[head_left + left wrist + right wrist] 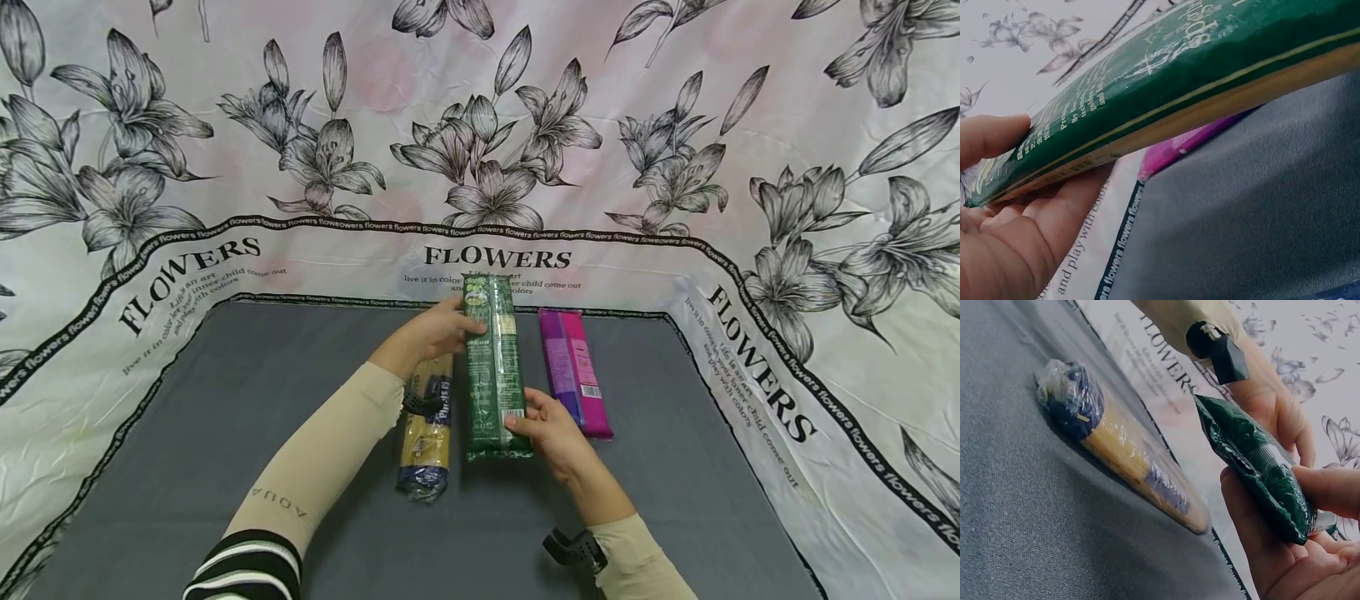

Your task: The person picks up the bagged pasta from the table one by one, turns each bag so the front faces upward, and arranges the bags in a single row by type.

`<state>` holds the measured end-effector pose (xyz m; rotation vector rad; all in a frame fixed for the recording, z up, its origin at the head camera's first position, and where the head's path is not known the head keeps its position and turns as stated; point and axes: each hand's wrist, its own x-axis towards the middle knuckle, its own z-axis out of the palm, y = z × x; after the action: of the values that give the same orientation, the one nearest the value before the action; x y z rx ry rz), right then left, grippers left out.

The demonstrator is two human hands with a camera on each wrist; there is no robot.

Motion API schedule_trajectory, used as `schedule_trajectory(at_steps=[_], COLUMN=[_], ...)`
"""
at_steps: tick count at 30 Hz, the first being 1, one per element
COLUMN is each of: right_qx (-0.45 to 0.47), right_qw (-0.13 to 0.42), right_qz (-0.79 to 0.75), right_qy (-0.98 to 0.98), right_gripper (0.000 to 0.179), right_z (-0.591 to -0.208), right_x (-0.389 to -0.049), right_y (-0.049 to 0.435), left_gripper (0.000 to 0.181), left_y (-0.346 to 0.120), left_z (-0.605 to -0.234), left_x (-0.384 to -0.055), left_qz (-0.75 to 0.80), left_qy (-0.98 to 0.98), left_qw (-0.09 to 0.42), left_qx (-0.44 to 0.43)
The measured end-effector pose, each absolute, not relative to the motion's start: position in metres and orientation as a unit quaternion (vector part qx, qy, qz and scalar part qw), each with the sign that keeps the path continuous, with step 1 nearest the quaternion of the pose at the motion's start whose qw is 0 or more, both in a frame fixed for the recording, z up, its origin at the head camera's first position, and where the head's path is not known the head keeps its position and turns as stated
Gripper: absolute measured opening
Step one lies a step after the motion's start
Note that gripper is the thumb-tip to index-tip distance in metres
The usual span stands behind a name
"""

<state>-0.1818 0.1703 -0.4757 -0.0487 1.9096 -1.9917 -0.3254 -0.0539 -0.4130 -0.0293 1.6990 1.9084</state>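
Observation:
Both hands hold a green packet of spaghetti (492, 375) above the table. My left hand (431, 333) grips its upper left edge, thumb on the face and fingers underneath, as the left wrist view shows. At the lower right corner my right hand (555, 433) pinches the packet between thumb and fingers. Below the left wrist lies a clear packet of yellow pasta with dark blue printing (426, 442); the left forearm covers part of its upper end. To the right of the green packet lies a pink and purple packet (576, 373), contents not visible.
A grey cloth (660, 517) covers the table, bordered by white fabric with black flower drawings and lettering (495, 257). Dark straps with black camera mounts sit on the left wrist (423, 402) and right wrist (573, 550).

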Motion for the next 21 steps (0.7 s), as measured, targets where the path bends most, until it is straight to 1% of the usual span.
schedule_trajectory(at_steps=[5, 10, 14, 18, 21], right_qx=[0.010, 0.017, 0.021, 0.024, 0.025], right_qw=[0.174, 0.174, 0.167, 0.160, 0.160], right_qz=[-0.692, -0.684, -0.682, -0.679, -0.683], right_qy=[0.701, 0.708, 0.712, 0.716, 0.712], right_gripper=[0.083, 0.083, 0.082, 0.082, 0.082], right_z=[-0.478, -0.481, -0.481, -0.483, -0.486], right_x=[-0.186, -0.193, -0.198, -0.203, -0.207], right_y=[0.167, 0.165, 0.164, 0.162, 0.161], left_gripper=[0.113, 0.111, 0.096, 0.077, 0.070], left_y=[-0.055, -0.052, -0.050, -0.049, -0.048], left_z=[-0.421, -0.428, -0.430, -0.432, -0.434], left_x=[-0.331, -0.339, -0.344, -0.346, -0.347], left_qz=[0.719, 0.708, 0.707, 0.725, 0.729], left_qy=[0.630, 0.649, 0.652, 0.634, 0.630], left_qw=[0.293, 0.278, 0.272, 0.269, 0.266], left_qx=[-0.014, -0.024, -0.026, -0.021, -0.020])
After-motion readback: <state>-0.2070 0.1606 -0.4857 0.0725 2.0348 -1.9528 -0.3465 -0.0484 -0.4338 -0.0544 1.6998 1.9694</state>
